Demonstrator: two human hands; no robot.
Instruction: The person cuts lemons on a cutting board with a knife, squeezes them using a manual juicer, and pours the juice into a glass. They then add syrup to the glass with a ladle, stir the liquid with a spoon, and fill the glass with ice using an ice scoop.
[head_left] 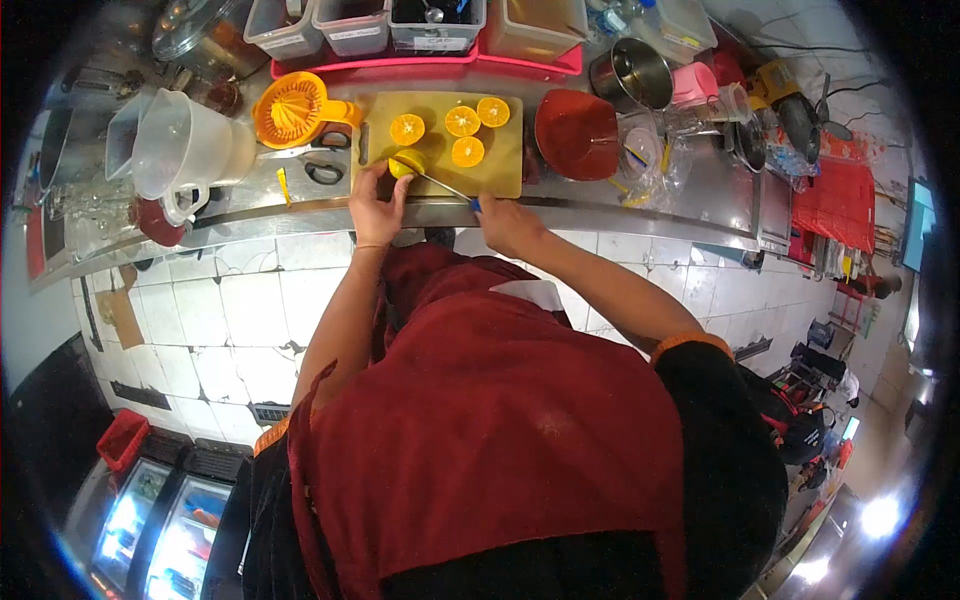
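On a yellowish cutting board, my left hand grips a whole-looking orange near the front left part. My right hand is closed round the blue handle of a knife. Its blade points left and lies across the orange. Several orange halves rest cut side up on the back and middle of the board. Left of the board stands an orange citrus juicer, with black-handled scissors in front of it.
A red square bowl stands right of the board, with a steel pot behind it. Clear plastic jugs are on the left. Lidless containers sit in a pink tray at the back. The steel counter edge runs in front.
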